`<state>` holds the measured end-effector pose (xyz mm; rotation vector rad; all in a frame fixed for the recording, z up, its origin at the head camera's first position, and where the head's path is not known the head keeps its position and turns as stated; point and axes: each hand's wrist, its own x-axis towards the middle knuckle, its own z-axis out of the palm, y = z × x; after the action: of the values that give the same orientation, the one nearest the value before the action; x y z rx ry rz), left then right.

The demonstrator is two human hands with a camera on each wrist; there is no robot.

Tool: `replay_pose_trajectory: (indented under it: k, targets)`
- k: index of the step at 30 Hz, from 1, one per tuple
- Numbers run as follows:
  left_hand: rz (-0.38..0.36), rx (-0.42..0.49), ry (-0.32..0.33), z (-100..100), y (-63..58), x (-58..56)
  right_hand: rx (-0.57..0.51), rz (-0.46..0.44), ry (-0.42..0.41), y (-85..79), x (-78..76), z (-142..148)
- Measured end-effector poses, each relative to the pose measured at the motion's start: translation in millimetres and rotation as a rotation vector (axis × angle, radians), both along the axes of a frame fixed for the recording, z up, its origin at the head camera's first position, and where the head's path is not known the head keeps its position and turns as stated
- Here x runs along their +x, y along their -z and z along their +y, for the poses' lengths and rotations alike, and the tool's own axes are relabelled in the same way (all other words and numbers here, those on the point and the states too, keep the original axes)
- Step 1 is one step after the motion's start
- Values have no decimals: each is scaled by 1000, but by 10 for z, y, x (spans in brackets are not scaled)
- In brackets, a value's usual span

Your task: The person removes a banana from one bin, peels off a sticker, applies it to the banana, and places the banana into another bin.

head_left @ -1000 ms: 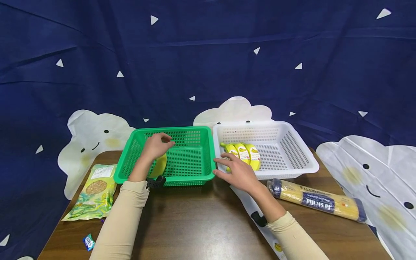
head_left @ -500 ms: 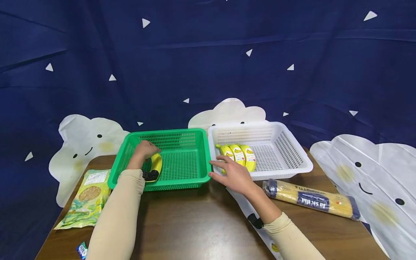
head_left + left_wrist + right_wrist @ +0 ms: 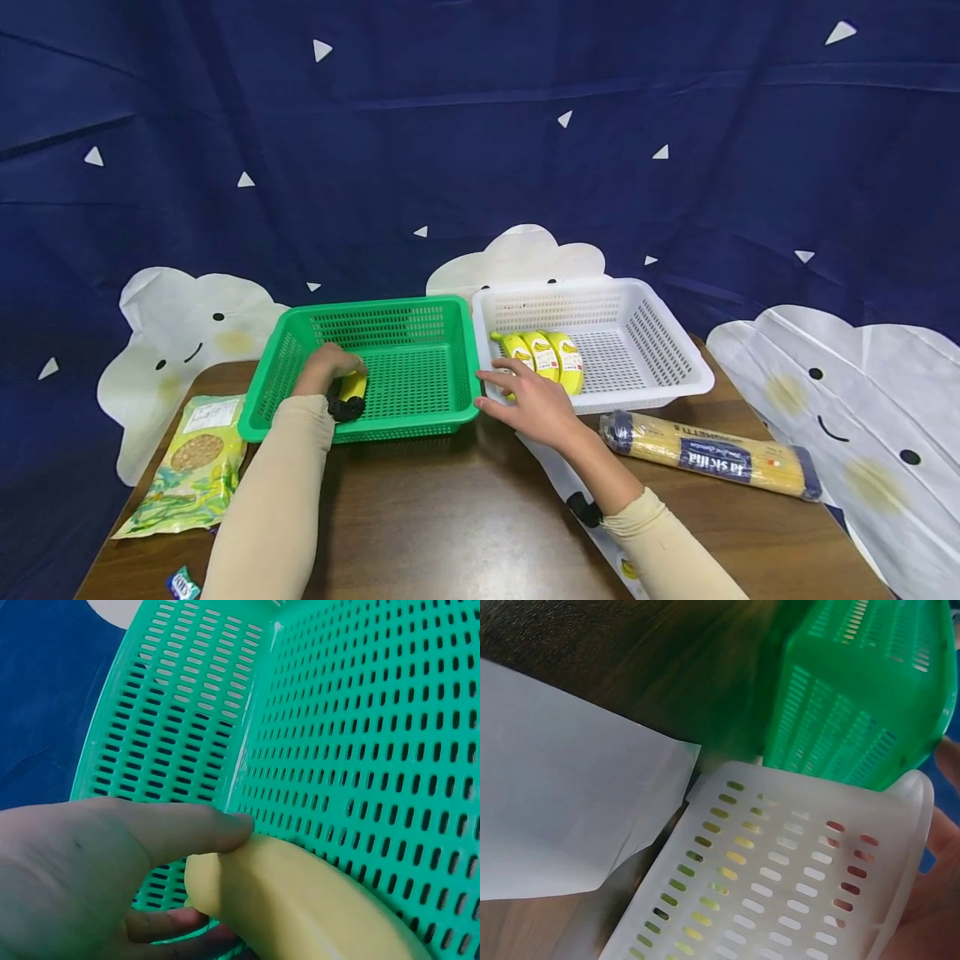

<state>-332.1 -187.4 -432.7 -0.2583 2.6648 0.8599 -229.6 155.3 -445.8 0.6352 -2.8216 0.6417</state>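
My left hand (image 3: 330,367) reaches into the green basket (image 3: 420,425) at its left end and grips a yellow banana (image 3: 354,384). In the left wrist view the thumb lies on top of the tip of the banana (image 3: 300,900), with fingers curled underneath; part of the banana is out of frame there. My right hand (image 3: 532,404) is at the near left corner of the white basket (image 3: 645,396), fingers spread over the rim and holding nothing. Inside that basket, three yellow bananas (image 3: 568,364) with labels lie side by side, partly behind the hand.
Left of the green basket lies a yellow-green bag (image 3: 187,467), with a small wrapped candy (image 3: 182,583) nearer the edge. A spaghetti packet (image 3: 712,457) lies in front of the white basket. White paper (image 3: 570,795) lies under the right arm. Dark blue cloth (image 3: 480,125) hangs behind.
My left hand has gone down into the green basket and taken hold of the banana. The right hand stays by the white basket. The head view has shifted slightly.
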Motion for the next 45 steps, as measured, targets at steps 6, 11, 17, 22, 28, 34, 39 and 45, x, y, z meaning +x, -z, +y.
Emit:
replay_pose_trajectory:
  k: [6, 11, 17, 22, 28, 34, 39, 45]
  targets:
    - [-38, 103, -51, -28, 49, 4, 0, -9, -9, 10, -12, -20]
    - [-17, 220, -78, 5, 6, -10, 6, -3, 7, 19, -7, -5]
    - [27, 255, -83, 60, -116, -6, 14, -2, 13, 33, -16, 4]
    - [65, 272, -80, 103, -216, -3, 15, -6, 13, 47, -26, 5]
    - [112, 263, -49, 140, -277, 27, 27, 5, 10, 49, -28, 13]
    - [177, 217, -1, 155, -332, 106, 31, 9, 3, 49, -33, 11]
    - [256, 181, 35, 214, -424, 188, 26, 15, -2, 46, -27, 5]
    - [356, 162, 59, 322, -546, 327, 26, 15, 7, 35, -24, -3]
